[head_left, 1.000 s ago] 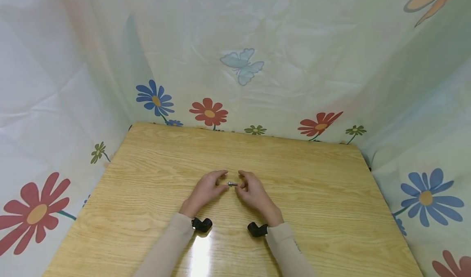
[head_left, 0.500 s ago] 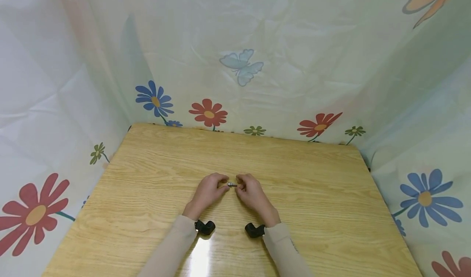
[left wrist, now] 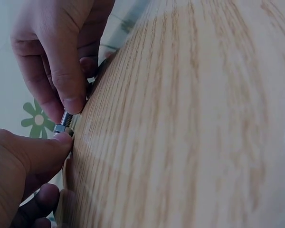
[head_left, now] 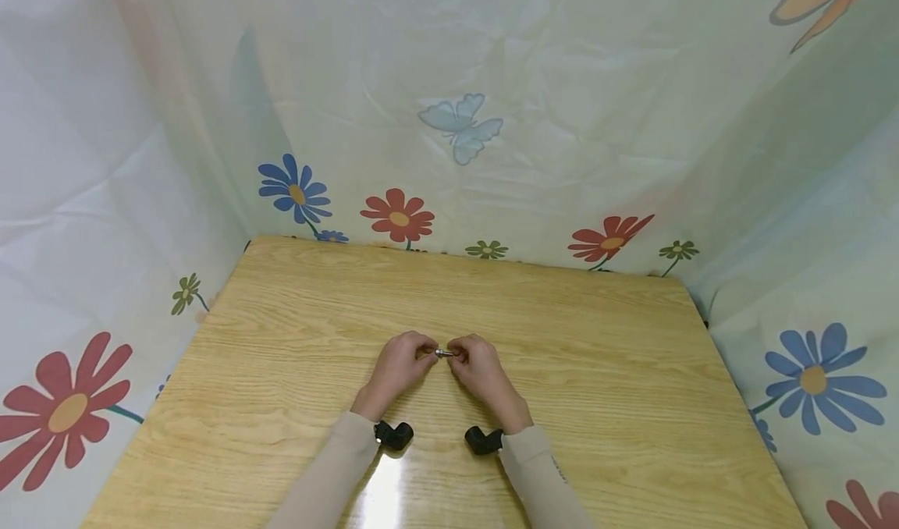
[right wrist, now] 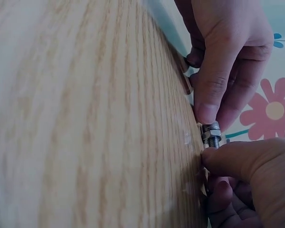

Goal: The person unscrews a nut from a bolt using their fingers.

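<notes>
A small silver bolt [head_left: 444, 353] with a nut [right wrist: 212, 135] on its thread is held sideways between both hands, close over the wooden table [head_left: 576, 404]. My left hand [head_left: 400, 363] pinches the head end between thumb and fingers. At the other end, my right hand [head_left: 481, 367] pinches the threaded shank. In the left wrist view, bare thread [left wrist: 67, 117] shows between the nut and the right fingertips. The bolt's head is mostly covered by the left fingers, and the thread's tip is hidden in the right fingers.
Black wrist cameras sit on the left sleeve [head_left: 326, 466] and right sleeve [head_left: 541, 470]. A pale curtain [head_left: 534, 61] printed with flowers and butterflies surrounds the table's back and sides. Bright glare [head_left: 382, 490] lies on the wood near the front.
Both hands have drawn slightly closer together around the bolt. The left fingers, spread a second ago, have closed onto its head end, and the right fingers have closed in on the shank.
</notes>
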{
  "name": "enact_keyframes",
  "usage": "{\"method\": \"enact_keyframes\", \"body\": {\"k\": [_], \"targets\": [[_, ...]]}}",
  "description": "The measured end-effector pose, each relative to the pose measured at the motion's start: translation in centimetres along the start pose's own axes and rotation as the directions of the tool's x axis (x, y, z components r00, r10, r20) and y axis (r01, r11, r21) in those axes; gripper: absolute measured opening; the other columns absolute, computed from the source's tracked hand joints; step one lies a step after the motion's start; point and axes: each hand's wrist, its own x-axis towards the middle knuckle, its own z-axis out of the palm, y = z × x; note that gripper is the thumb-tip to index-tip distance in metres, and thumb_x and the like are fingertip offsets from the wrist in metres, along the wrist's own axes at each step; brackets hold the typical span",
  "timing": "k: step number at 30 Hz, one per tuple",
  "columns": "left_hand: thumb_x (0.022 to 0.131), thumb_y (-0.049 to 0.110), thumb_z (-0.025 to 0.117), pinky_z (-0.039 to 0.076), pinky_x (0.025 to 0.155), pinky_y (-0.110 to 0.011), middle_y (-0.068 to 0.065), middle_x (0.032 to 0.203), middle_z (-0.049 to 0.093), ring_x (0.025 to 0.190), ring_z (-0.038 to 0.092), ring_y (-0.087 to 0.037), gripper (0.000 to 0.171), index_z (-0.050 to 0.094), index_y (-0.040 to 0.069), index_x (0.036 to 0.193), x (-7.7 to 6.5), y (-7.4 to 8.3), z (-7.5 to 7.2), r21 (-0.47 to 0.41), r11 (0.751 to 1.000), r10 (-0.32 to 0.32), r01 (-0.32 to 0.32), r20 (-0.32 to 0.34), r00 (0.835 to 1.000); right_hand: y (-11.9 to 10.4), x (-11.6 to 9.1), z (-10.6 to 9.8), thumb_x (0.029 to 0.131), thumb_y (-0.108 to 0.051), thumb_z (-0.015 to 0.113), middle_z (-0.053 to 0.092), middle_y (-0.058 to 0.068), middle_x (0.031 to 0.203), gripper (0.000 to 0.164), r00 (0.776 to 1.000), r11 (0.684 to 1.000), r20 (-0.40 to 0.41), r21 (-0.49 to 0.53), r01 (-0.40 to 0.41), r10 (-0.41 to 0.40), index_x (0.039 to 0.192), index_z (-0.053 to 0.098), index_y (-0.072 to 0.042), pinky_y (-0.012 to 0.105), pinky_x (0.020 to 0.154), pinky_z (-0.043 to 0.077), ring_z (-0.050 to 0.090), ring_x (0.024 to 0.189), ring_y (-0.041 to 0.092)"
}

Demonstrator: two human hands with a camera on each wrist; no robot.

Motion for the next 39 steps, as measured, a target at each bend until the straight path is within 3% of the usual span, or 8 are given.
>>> {"method": "enact_keyframes", "body": {"k": [7, 16, 21, 33, 39], "targets": [[0.09, 0.013, 0.08, 0.055, 0.075, -0.031, -0.002, 0.091, 0.074, 0.083, 0.069, -0.016, 0.007, 0.08, 0.01, 0.096, 0.1, -0.1, 0.2, 0.011, 1.0, 0.02, -0.02, -0.015, 1.0, -0.1, 0.0, 0.0, 0.09, 0.002, 0.074, 0.066, 0.005, 0.086, 0.006, 1.0, 1.0, 0.015, -0.001, -0.009, 0.009, 0.093, 0.077, -0.002, 0.022, 0.066, 0.051, 0.059, 0.075, 0.011], [0.092, 0.014, 0.078, 0.056, 0.076, -0.03, -0.002, 0.093, 0.074, 0.086, 0.069, -0.016, 0.008, 0.079, 0.01, 0.099, -0.1, -0.2, -0.1, -0.012, 0.999, 0.03, -0.03, 0.012, 0.999, -0.4, -0.1, -0.1, 0.093, 0.0, 0.072, 0.065, 0.004, 0.088, 0.005, 0.999, 0.999, 0.023, 0.014, -0.03, 0.03, 0.094, 0.077, -0.003, 0.024, 0.067, 0.049, 0.056, 0.077, 0.011], [0.094, 0.013, 0.076, 0.057, 0.077, -0.028, -0.003, 0.097, 0.076, 0.087, 0.07, -0.014, 0.008, 0.079, 0.01, 0.101, -0.2, -0.2, -0.2, -0.076, 0.997, 0.029, -0.028, 0.022, 0.999, -0.4, -0.3, -0.2, 0.095, -0.003, 0.072, 0.066, 0.004, 0.09, 0.005, 0.999, 0.998, 0.03, 0.035, -0.046, 0.045, 0.096, 0.077, -0.005, 0.025, 0.069, 0.049, 0.057, 0.079, 0.011], [0.094, 0.008, 0.075, 0.059, 0.073, -0.026, -0.007, 0.094, 0.078, 0.082, 0.072, -0.013, 0.012, 0.079, 0.004, 0.105, -0.1, 0.3, 0.0, -0.211, 0.975, 0.049, -0.066, -0.086, 0.995, -1.0, -0.6, -1.4, 0.097, -0.004, 0.07, 0.068, 0.006, 0.098, 0.008, 0.999, 0.994, -0.005, 0.104, -0.034, 0.035, 0.102, 0.076, -0.005, 0.029, 0.075, 0.055, 0.062, 0.086, 0.013], [0.094, 0.008, 0.075, 0.056, 0.068, -0.021, -0.007, 0.094, 0.078, 0.08, 0.071, -0.013, 0.012, 0.079, 0.005, 0.105, -0.2, 1.1, -0.6, -0.258, 0.965, 0.028, -0.05, -0.086, 0.996, -1.9, -0.9, -2.5, 0.098, -0.003, 0.069, 0.068, 0.008, 0.099, 0.01, 0.999, 0.992, -0.01, 0.117, -0.035, 0.036, 0.104, 0.076, -0.004, 0.033, 0.076, 0.059, 0.066, 0.088, 0.016]]}}
